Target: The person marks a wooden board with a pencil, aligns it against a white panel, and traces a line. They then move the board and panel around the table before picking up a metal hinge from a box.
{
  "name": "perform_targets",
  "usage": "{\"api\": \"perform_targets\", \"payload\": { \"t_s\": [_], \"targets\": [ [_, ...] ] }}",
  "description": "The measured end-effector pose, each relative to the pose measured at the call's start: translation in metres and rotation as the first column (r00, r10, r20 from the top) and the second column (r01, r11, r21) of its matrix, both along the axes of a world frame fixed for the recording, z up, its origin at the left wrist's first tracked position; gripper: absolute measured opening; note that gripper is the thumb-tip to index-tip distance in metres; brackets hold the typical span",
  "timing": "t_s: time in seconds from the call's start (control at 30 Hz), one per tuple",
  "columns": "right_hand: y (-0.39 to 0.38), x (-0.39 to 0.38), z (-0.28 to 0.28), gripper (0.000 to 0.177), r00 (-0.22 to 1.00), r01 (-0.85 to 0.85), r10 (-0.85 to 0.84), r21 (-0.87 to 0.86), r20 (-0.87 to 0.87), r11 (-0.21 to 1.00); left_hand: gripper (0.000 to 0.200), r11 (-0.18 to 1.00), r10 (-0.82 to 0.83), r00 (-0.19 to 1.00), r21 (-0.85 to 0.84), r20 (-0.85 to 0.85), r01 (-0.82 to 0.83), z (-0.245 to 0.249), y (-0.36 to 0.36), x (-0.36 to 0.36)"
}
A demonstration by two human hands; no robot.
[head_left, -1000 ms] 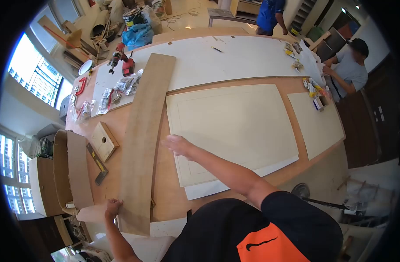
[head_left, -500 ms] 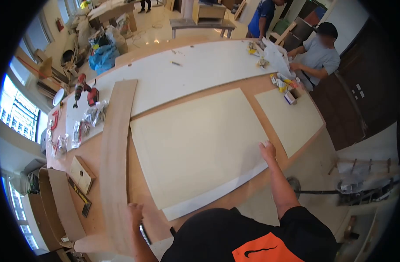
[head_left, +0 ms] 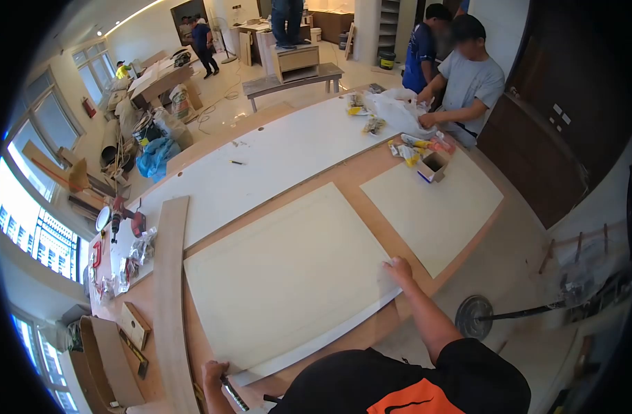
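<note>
A large cream sheet (head_left: pixel 288 269), like laminate, lies on the wooden worktable, with a white layer (head_left: pixel 329 341) showing along its near edge. My right hand (head_left: pixel 399 271) grips the sheet's right edge, fingers curled over it. At the near left corner is my left hand (head_left: pixel 216 372), its fingers closed. A slim black-and-silver tool (head_left: pixel 234 395) sticks out from that hand toward my body; its other end is hidden. A long wooden plank (head_left: pixel 169 276) runs alongside the sheet's left edge. To the right lies a smaller cream sheet (head_left: pixel 433 214).
Behind the sheet stretches a long white panel (head_left: pixel 260 169). A red drill (head_left: pixel 126 219) and bagged hardware (head_left: pixel 142 248) lie at left, near a try square (head_left: pixel 138 355). Two people stand at the far right by a plastic bag (head_left: pixel 399 107), tubes and a small box (head_left: pixel 432 167).
My view has tilted up, showing more of the room. My left hand has come to the sheet's near left corner. My right hand stays on the right edge.
</note>
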State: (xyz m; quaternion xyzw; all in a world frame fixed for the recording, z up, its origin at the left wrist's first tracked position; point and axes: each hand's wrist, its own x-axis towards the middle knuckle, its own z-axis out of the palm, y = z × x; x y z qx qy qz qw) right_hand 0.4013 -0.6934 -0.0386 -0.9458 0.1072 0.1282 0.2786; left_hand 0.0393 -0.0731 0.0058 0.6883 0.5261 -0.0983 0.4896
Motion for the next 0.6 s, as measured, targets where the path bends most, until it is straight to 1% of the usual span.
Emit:
{"api": "perform_targets", "payload": {
  "t_s": [0.07, 0.1, 0.13, 0.17, 0.23, 0.3, 0.33, 0.37, 0.4, 0.43, 0.47, 0.53, 0.57, 0.6],
  "targets": [
    [-0.002, 0.000, -0.004, 0.057, 1.000, 0.002, -0.002, -0.008, 0.016, 1.000, 0.021, 0.975, -0.187, 0.973, 0.094, -0.136, 0.200, 0.047, -0.023, 0.002],
    [-0.005, 0.001, -0.005, 0.058, 0.999, -0.018, 0.019, -0.039, 0.048, 0.999, 0.020, 0.992, -0.127, 0.989, 0.014, -0.077, 0.128, 0.021, -0.010, -0.018],
    [-0.006, -0.001, -0.010, 0.059, 0.996, -0.037, 0.042, -0.068, 0.083, 0.997, 0.021, 0.890, -0.433, 0.897, 0.200, 0.087, 0.410, 0.029, -0.012, -0.039],
    [-0.006, -0.005, -0.003, 0.061, 0.997, -0.013, 0.016, -0.040, 0.081, 0.999, 0.020, 0.913, -0.396, 0.898, 0.019, -0.192, 0.407, -0.006, 0.011, -0.037],
    [-0.007, -0.007, 0.011, 0.063, 0.999, 0.007, -0.008, 0.009, 0.051, 1.000, 0.019, 0.958, -0.286, 0.942, -0.023, -0.174, 0.286, -0.030, 0.006, -0.051],
    [-0.010, -0.010, 0.012, 0.064, 1.000, 0.011, -0.011, 0.052, 0.008, 0.999, 0.026, 0.983, -0.180, 0.967, -0.074, -0.180, 0.170, -0.040, 0.003, -0.070],
    [-0.010, -0.011, 0.013, 0.064, 1.000, 0.002, -0.003, 0.047, 0.027, 0.999, 0.031, 0.989, -0.127, 0.974, -0.101, -0.186, 0.109, -0.049, 0.000, -0.080],
    [-0.009, -0.011, 0.016, 0.064, 0.999, -0.010, 0.009, 0.040, 0.047, 0.999, 0.034, 0.992, -0.058, 0.995, -0.108, 0.078, 0.066, -0.067, -0.001, -0.091],
    [-0.007, -0.010, 0.017, 0.065, 0.998, -0.024, 0.022, 0.033, 0.066, 0.999, 0.038, 0.992, 0.019, 0.942, -0.124, 0.336, 0.024, -0.082, -0.002, -0.097],
    [-0.006, -0.010, 0.019, 0.065, 1.000, -0.021, 0.020, 0.032, 0.021, 0.999, 0.041, 0.989, 0.093, 0.817, -0.146, 0.569, -0.011, -0.094, 0.002, -0.102],
    [-0.009, -0.008, 0.020, 0.065, 1.000, -0.017, 0.018, 0.031, -0.021, 0.999, 0.043, 0.968, 0.184, 0.811, -0.248, 0.555, -0.050, -0.091, 0.000, -0.095],
    [-0.010, -0.001, 0.018, 0.067, 0.994, 0.012, -0.006, 0.054, -0.107, 0.998, 0.025, 0.978, 0.202, 0.931, -0.118, 0.305, -0.173, -0.074, -0.005, -0.076],
    [-0.014, 0.001, 0.014, 0.069, 0.986, 0.048, -0.035, 0.076, -0.165, 0.996, 0.021, 0.974, 0.226, 0.959, -0.064, 0.169, -0.219, -0.034, -0.024, -0.051],
    [-0.018, -0.007, 0.005, 0.072, 0.982, 0.144, -0.105, 0.268, -0.155, 0.953, 0.022, 0.957, 0.279, 0.944, -0.129, 0.177, -0.258, -0.043, -0.011, -0.054]
  ]
}}
